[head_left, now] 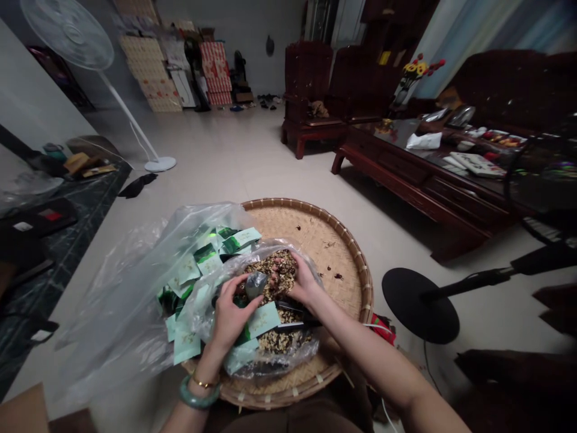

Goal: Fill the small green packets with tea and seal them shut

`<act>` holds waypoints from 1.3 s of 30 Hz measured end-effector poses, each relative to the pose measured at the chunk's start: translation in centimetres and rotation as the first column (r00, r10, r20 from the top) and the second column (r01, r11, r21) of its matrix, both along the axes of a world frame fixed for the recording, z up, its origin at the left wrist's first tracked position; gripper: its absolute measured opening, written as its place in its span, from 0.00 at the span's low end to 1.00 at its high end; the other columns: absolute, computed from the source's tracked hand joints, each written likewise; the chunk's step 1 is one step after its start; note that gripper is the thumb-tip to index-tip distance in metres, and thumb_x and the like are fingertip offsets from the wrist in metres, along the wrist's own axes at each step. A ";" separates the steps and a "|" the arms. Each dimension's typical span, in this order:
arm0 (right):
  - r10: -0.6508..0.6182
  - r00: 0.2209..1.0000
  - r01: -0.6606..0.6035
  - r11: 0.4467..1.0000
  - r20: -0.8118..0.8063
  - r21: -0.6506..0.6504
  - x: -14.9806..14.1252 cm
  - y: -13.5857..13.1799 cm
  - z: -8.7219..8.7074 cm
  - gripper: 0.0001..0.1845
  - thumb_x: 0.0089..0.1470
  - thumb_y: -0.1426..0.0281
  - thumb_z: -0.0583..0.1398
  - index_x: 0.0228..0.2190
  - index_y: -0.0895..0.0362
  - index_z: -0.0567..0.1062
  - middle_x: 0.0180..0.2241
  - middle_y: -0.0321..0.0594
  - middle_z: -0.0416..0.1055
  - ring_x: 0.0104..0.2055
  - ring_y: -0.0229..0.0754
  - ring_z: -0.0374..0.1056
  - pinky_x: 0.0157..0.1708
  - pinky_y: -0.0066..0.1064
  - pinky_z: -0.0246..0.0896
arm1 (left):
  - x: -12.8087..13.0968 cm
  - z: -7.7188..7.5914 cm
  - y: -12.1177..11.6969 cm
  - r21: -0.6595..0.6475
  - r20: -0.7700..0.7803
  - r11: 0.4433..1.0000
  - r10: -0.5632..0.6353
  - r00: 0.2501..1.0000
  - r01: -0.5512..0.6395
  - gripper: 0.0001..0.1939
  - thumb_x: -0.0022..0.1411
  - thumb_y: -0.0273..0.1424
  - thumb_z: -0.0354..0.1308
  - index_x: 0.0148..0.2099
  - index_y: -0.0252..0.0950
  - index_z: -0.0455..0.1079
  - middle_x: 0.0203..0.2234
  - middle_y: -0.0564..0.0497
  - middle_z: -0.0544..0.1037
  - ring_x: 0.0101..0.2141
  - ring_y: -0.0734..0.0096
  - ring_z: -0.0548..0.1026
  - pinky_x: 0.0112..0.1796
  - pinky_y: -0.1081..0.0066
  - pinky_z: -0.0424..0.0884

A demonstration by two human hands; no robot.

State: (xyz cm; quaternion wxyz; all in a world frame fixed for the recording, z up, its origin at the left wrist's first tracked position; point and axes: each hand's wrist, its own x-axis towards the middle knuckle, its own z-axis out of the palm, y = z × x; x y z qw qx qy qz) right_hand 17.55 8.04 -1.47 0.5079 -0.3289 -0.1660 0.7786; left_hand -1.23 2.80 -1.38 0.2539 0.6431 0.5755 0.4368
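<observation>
My left hand (235, 310) is closed around a small grey plastic pouch (256, 285), its thumb and fingers curled on either side. My right hand (301, 281) reaches into a clear plastic bag (311, 352) and cups loose brown and tan dried bits (273, 264), its fingertips partly buried in them. More of the dried bits (282, 341) lie lower in the bag. Small green packets (187, 343) with pale labels are piled to the left, one of them just below my left hand. Everything rests on a round woven bamboo tray (356, 258).
A large clear plastic sheet or bag (130, 288) spreads over the tray's left side. A black fan base (419, 304) stands to the right, near a dark wooden table (406, 162). A white standing fan (160, 163) is at the back left. Dark crumbs dot the tray.
</observation>
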 end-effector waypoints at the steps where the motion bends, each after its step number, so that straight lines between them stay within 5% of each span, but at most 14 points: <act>1: -0.015 0.992 0.005 0.997 -0.126 -0.078 0.1 -0.3 0.4 0.18 0.55 0.57 0.53 0.28 0.58 0.72 0.22 0.39 0.72 0.25 0.42 0.70 0.29 0.38 0.70 | 0.1 0.0 0.0 0.014 -0.017 1.000 -0.008 1.000 0.008 0.23 0.50 0.36 0.65 0.49 0.39 0.70 0.44 0.46 0.73 0.43 0.59 0.73 0.43 0.60 0.71; 3: -0.023 0.978 -0.007 0.990 -0.206 -0.142 0.2 -0.9 1.3 0.15 0.53 0.57 0.54 0.27 0.56 0.71 0.22 0.38 0.73 0.27 0.44 0.71 0.31 0.39 0.71 | 0.3 0.0 0.0 0.037 -0.045 0.999 -0.005 0.999 0.007 0.23 0.49 0.35 0.66 0.48 0.39 0.70 0.43 0.46 0.74 0.43 0.58 0.73 0.44 0.59 0.71; 8: -0.229 0.945 0.202 0.970 -0.234 -0.133 -0.1 -1.8 4.5 0.15 0.54 0.60 0.52 0.25 0.56 0.70 0.22 0.38 0.73 0.30 0.45 0.72 0.33 0.39 0.71 | 1.1 0.3 -0.2 0.074 -0.078 0.997 -0.017 0.997 0.023 0.22 0.49 0.34 0.66 0.48 0.39 0.70 0.42 0.46 0.75 0.44 0.58 0.73 0.45 0.58 0.71; 13: -0.371 0.911 0.378 0.926 -0.178 0.004 -1.4 -2.3 7.7 0.18 0.55 0.61 0.51 0.23 0.56 0.73 0.24 0.39 0.74 0.29 0.43 0.72 0.35 0.38 0.70 | 2.6 0.3 -0.6 0.046 -0.031 0.999 -0.010 0.999 0.011 0.22 0.48 0.31 0.66 0.48 0.39 0.70 0.41 0.47 0.75 0.39 0.61 0.74 0.37 0.64 0.74; 17: -0.456 0.887 0.462 0.874 -0.072 0.150 -2.8 -2.8 8.4 0.16 0.53 0.61 0.53 0.23 0.56 0.74 0.25 0.36 0.74 0.29 0.40 0.71 0.36 0.34 0.67 | 3.4 0.1 -0.7 0.021 0.039 1.000 0.010 0.999 -0.011 0.23 0.48 0.30 0.65 0.48 0.39 0.69 0.41 0.47 0.74 0.37 0.63 0.74 0.35 0.65 0.75; 28: -0.477 0.858 0.366 0.829 0.193 0.424 -4.2 -3.2 7.2 0.20 0.55 0.56 0.51 0.28 0.56 0.76 0.32 0.38 0.75 0.38 0.42 0.68 0.45 0.34 0.60 | 3.2 -1.3 -0.2 -0.055 0.155 0.997 0.071 0.985 -0.063 0.26 0.44 0.26 0.63 0.49 0.36 0.69 0.43 0.45 0.74 0.41 0.61 0.74 0.37 0.64 0.75; 36: -0.292 0.900 0.063 0.822 0.323 0.566 -3.6 -4.2 7.0 0.26 0.58 0.50 0.48 0.33 0.53 0.78 0.40 0.41 0.74 0.49 0.46 0.66 0.55 0.39 0.56 | 3.2 -1.0 -0.2 -0.089 0.161 0.994 0.084 0.983 -0.070 0.26 0.45 0.28 0.65 0.50 0.36 0.68 0.43 0.44 0.75 0.41 0.59 0.75 0.39 0.61 0.75; 39: -0.298 0.900 0.064 0.811 0.317 0.581 -2.9 -4.3 7.4 0.23 0.58 0.51 0.50 0.33 0.52 0.78 0.45 0.41 0.70 0.52 0.46 0.63 0.54 0.39 0.58 | 3.1 -1.0 -0.3 -0.082 0.167 0.995 0.076 0.983 -0.063 0.26 0.47 0.32 0.66 0.50 0.36 0.68 0.44 0.43 0.75 0.42 0.58 0.76 0.39 0.61 0.76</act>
